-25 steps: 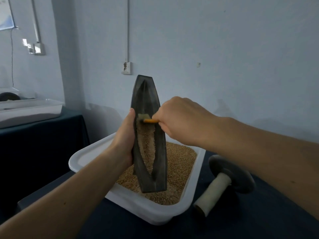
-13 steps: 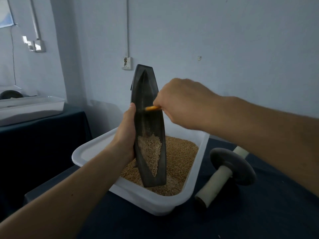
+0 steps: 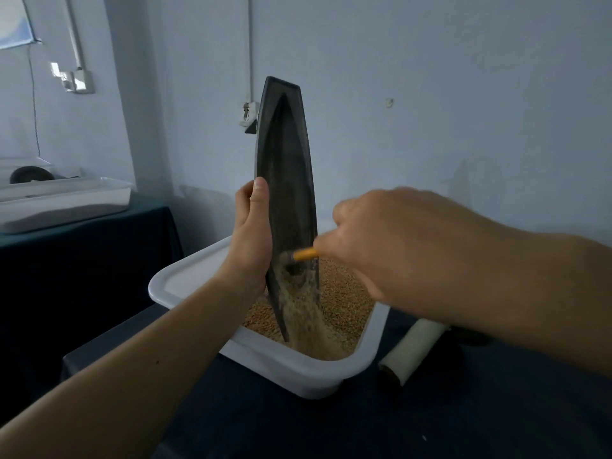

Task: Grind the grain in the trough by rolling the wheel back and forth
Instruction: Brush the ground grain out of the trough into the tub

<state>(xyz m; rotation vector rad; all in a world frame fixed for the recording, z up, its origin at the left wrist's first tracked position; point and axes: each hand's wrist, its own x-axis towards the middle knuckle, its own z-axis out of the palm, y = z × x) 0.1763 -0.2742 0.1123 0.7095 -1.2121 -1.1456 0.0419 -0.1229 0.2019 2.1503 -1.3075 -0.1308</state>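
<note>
Holding trough (image 3: 284, 180) almost upright in left grip (image 3: 250, 233), low end in tray (image 3: 185, 276); pinching brush (image 3: 304, 254) in right grip (image 3: 381, 240), against lower part from right.

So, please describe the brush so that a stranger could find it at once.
Find the white tray of grain on the dark table. Above it the left hand holds a dark trough nearly upright, and the right hand grips the brush against it. It is the only orange thing here.
</note>
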